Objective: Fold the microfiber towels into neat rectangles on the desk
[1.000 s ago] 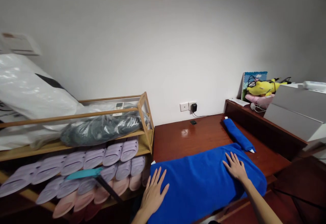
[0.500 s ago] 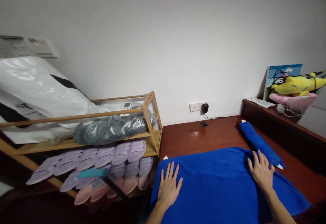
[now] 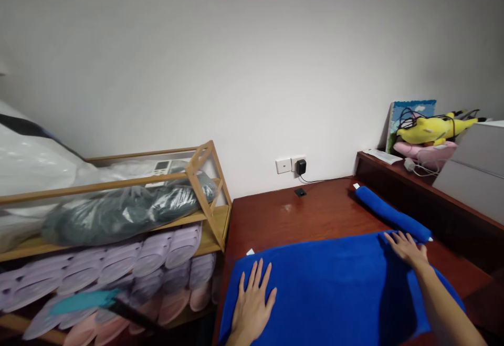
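A blue towel [image 3: 326,283] is spread over the reddish-brown table, with a small white tag at its far left corner. My left hand [image 3: 252,304] lies flat on the towel's left side, fingers spread. Over at the far right corner of the towel, my right hand [image 3: 407,249] rests with its fingers stretched out, its thumb side partly turned from view. Just beyond the right hand lies a rolled blue towel [image 3: 391,212], slanting along the table's right side, with white tags at its ends.
A wooden rack [image 3: 214,204] on the left holds a bagged dark bundle [image 3: 122,212], a remote [image 3: 159,170] and several slippers [image 3: 153,254]. A black plug [image 3: 301,166] sits in the wall socket. On the raised ledge at right lie a yellow plush toy [image 3: 429,130] and grey boxes [image 3: 476,167].
The view has swung right. My right hand has moved out to the spread towel's far right corner, and that far edge now lies straighter. My left hand stays flat on the left side.
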The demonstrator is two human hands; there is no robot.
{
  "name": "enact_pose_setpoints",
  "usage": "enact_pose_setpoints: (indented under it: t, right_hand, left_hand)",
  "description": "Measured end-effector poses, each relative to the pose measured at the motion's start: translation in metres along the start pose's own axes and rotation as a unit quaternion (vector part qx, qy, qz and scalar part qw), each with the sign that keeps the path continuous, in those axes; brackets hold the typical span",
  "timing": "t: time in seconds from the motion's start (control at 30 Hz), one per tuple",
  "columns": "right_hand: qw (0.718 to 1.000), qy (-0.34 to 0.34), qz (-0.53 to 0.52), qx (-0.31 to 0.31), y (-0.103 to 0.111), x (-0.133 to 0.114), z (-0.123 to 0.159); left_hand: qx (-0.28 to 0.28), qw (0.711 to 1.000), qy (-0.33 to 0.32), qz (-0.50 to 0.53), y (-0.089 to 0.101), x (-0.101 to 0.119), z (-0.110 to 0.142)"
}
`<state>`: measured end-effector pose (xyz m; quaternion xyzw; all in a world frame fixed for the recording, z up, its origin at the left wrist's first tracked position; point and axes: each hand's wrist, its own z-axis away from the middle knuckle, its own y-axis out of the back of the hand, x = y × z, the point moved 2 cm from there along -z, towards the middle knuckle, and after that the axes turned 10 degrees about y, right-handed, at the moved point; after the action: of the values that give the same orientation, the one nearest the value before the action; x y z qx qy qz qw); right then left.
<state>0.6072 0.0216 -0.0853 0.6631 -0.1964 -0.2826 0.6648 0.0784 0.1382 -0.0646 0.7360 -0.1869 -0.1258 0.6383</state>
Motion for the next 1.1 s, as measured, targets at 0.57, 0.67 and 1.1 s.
enact_pose_setpoints:
  t: [0.57,0.67,1.1]
  right_hand:
    - [0.998,0.017,0.007,0.063,-0.03,-0.043,0.076]
    - [0.996,0.044,-0.004,0.081,-0.031,-0.045,0.093]
    - [0.994,0.086,-0.015,0.065,-0.049,-0.058,0.085]
  left_hand:
    - [-0.043,0.998,-0.038,0.012,0.01,-0.003,-0.006]
    - [-0.049,0.998,-0.04,0.014,0.016,-0.01,0.01]
    - [-0.026,0.999,0.001,0.035,0.032,-0.042,0.081]
